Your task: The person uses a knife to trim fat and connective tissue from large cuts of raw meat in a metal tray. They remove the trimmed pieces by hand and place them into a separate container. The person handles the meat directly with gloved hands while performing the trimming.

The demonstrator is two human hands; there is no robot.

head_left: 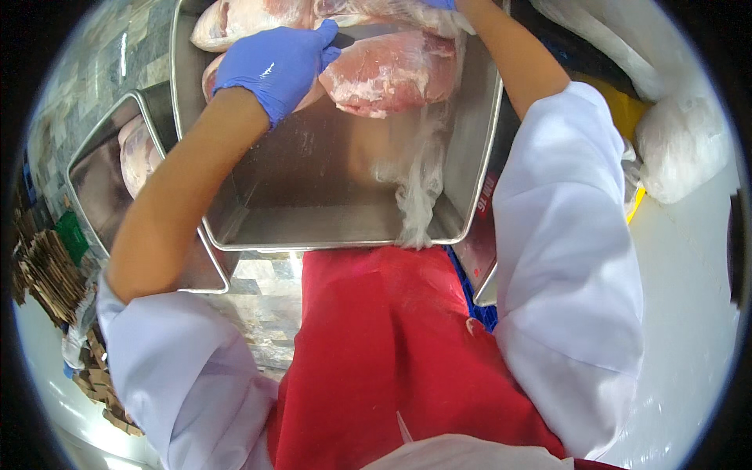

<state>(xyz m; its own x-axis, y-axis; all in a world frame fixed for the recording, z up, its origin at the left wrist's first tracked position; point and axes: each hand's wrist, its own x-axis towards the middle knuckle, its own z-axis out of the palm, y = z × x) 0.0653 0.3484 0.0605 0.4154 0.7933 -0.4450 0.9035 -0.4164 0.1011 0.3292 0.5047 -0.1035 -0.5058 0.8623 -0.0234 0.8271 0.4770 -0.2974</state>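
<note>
In a large steel tray (337,227) lie several pieces of raw pink meat (388,70), some with clear plastic on them. My left hand (270,74), in a blue glove, has its fingers curled on meat in the upper left of the tray; their exact hold is partly hidden. My right hand (442,4), also blue-gloved, is cut off at the top edge beside the upper wrapped meat (368,12), with its fingers hidden. A crumpled strip of thin plastic (419,180) hangs down the right inside of the tray.
A second steel tray (94,180) with meat stands at left, another (486,290) partly shows under my right arm. Flattened cardboard (47,274) is stacked at far left. White plastic bags (677,149), a yellow container (607,102) and a blue crate (478,309) are at right.
</note>
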